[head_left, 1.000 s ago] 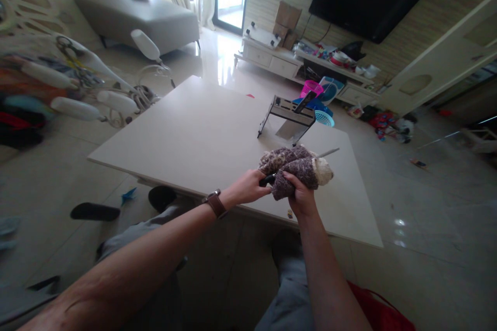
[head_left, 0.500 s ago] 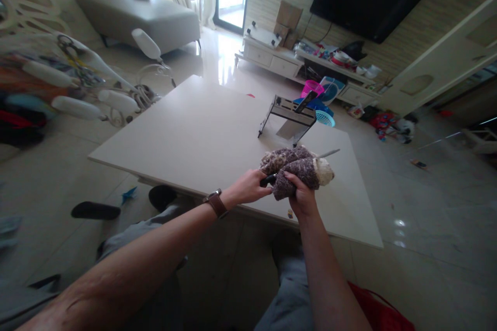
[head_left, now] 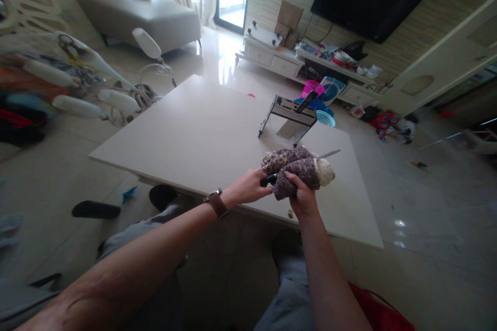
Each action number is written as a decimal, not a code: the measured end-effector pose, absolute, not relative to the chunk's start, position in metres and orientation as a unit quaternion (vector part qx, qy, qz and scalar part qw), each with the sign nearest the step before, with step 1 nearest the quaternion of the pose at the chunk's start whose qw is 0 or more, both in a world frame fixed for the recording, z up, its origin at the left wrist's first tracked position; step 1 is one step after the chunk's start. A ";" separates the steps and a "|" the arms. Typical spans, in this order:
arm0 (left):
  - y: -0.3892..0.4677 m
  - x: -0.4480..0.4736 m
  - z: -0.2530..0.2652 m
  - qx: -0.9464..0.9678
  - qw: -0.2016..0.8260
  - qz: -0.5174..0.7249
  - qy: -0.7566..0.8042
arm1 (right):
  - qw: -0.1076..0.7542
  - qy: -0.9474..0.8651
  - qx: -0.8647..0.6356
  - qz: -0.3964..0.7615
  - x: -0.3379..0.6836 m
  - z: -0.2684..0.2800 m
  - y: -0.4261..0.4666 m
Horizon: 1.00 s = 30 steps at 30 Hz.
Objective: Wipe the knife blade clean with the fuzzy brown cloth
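My left hand (head_left: pixel 252 186), with a brown-strapped watch on its wrist, is closed round the black handle of a knife (head_left: pixel 268 180). The knife's grey pointed tip sticks out at the right, past a fuzzy brown-and-cream towel (head_left: pixel 301 168) that covers most of the blade. My right hand (head_left: pixel 303 197) grips the bunched towel from below, thumb on top. Both hands are above the front right part of the white table (head_left: pixel 174 124). Just behind them stands a knife holder (head_left: pixel 289 108) with a black handle jutting from its top.
A tiny yellow figure (head_left: pixel 290 213) lies at the table's near edge. Beyond the table are a pink basket (head_left: pixel 312 88) and a light blue basket (head_left: pixel 325 118). White lamp arms (head_left: pixel 116 99) rise at the left. A low TV cabinet (head_left: pixel 267 59) lines the far wall.
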State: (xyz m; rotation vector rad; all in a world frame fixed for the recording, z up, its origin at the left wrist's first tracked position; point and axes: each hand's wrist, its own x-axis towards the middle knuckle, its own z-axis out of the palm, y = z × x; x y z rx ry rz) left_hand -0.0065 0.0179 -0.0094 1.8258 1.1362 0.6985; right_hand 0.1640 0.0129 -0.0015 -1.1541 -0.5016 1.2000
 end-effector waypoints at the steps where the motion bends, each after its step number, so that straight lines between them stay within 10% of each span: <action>1: 0.018 -0.006 -0.009 0.731 0.425 0.280 0.455 | 0.646 -0.221 -0.507 0.527 0.164 -0.002 0.013; 30: 0.017 -0.008 -0.004 0.747 0.390 0.253 0.476 | 0.641 -0.218 -0.515 0.526 0.164 -0.002 0.013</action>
